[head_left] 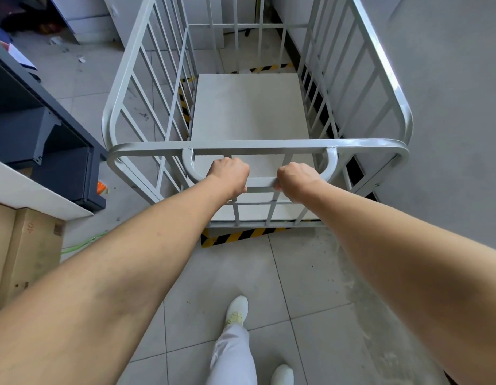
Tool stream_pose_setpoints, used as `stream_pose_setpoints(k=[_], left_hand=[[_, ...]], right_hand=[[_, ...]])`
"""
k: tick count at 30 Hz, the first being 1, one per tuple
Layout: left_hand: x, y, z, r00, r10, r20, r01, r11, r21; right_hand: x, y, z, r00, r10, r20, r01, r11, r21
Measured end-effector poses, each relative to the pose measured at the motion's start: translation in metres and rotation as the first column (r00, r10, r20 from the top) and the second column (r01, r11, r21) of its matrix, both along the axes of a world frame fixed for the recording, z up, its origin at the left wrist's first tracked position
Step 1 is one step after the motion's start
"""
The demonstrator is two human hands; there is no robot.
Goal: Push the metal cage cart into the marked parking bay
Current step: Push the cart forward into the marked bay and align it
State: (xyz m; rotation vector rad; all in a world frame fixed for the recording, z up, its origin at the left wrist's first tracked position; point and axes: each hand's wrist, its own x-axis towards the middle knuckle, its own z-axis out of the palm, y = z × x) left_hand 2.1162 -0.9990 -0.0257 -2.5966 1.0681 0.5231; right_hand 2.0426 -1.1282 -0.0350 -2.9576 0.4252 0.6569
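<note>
Our left hand (230,175) and right hand (295,179) gripped the handle (262,181) while the cage cart (258,147) sat almost wholly inside the striped tape (241,236), so we judged a slow, straight push best

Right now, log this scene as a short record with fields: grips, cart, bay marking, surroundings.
left grip: curled round the handle bar, left of its middle
right grip: curled round the same bar, toward its right end
cage cart: straight ahead, deck bare, close to the wall on the right
bay tape: yellow-black strips visible at the cart's near end, left side and far end
left side: dark shelving unit, cardboard box
</note>
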Motion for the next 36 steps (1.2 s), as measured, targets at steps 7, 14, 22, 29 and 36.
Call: stream_pose_setpoints(k=[7, 14, 22, 29, 36], left_hand=[[0.001, 0.001, 0.0, 1.0, 0.007, -0.01, -0.007, 1.0, 0.011], [0.0, 0.007, -0.003, 0.999, 0.032, -0.036, -0.031, 0.999, 0.013], [-0.012, 0.011, -0.01, 0.996, 0.075, 0.039, -0.072, 0.995, -0.064], [-0.033, 0.013, 0.002, 0.974, 0.222, 0.047, -0.208, 0.958, -0.196], [-0.03, 0.009, -0.012, 0.974, 0.22, 0.053, -0.214, 0.971, -0.106]], right_hand=[[0.0, 0.003, 0.0, 1.0, -0.012, -0.018, 0.012, 1.0, 0.009], [-0.009, 0.001, -0.013, 0.996, -0.071, 0.049, 0.068, 0.995, 0.068], [-0.021, 0.006, -0.014, 0.936, -0.22, 0.273, 0.166, 0.964, 0.208], [-0.04, -0.006, -0.013, 0.713, -0.654, 0.252, 0.522, 0.736, 0.431], [-0.033, -0.02, -0.016, 0.36, -0.93, -0.072, 0.67, 0.204, 0.714]])
